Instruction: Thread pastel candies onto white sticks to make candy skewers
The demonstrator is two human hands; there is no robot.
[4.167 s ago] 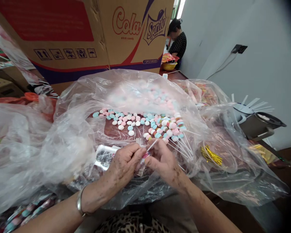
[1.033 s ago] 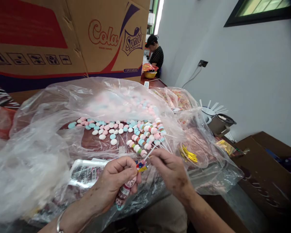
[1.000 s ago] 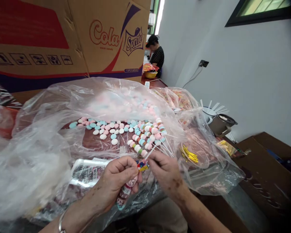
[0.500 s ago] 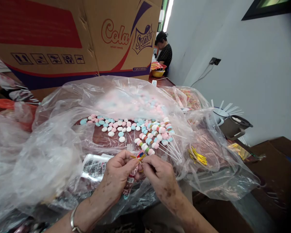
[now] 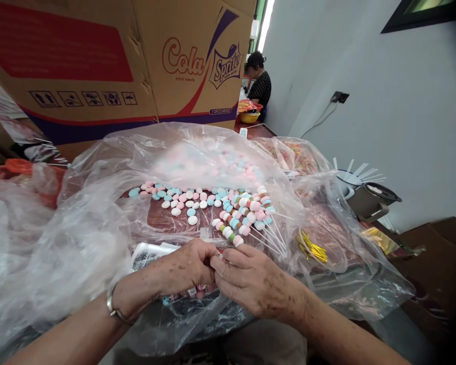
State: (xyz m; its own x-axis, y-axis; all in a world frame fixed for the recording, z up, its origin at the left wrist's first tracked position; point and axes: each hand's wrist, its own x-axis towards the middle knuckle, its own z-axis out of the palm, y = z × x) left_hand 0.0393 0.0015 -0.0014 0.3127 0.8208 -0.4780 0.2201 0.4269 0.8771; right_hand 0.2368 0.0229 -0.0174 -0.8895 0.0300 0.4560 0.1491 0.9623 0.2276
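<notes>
Fingers curled, my left hand [image 5: 188, 264] grips the gathered neck of a small printed candy bag [image 5: 199, 292], whose lower part shows beneath the hands. My right hand [image 5: 256, 280] meets it from the right, fingers closed in a pinch at the bag's neck. The gold twist tie seen there earlier is now hidden by the fingers. Just beyond the hands lie marshmallow skewers [image 5: 233, 238] on white sticks. Loose pink, blue and white marshmallows [image 5: 192, 212] spread behind them. Flat printed bags [image 5: 155, 248] lie partly under my left hand.
A bundle of gold twist ties [image 5: 312, 247] lies on clear plastic sheeting [image 5: 365, 284] at the right. Behind stands a large cardboard box [image 5: 190, 66]. A mug [image 5: 370, 200] and a pot of white sticks [image 5: 345, 182] stand far right. Another person [image 5: 260, 83] works at the back.
My hands have drawn together and my right hand has turned over the bag's neck, covering the gold twist tie. The bag has tilted, its lower end swinging left. The view shifted slightly.
</notes>
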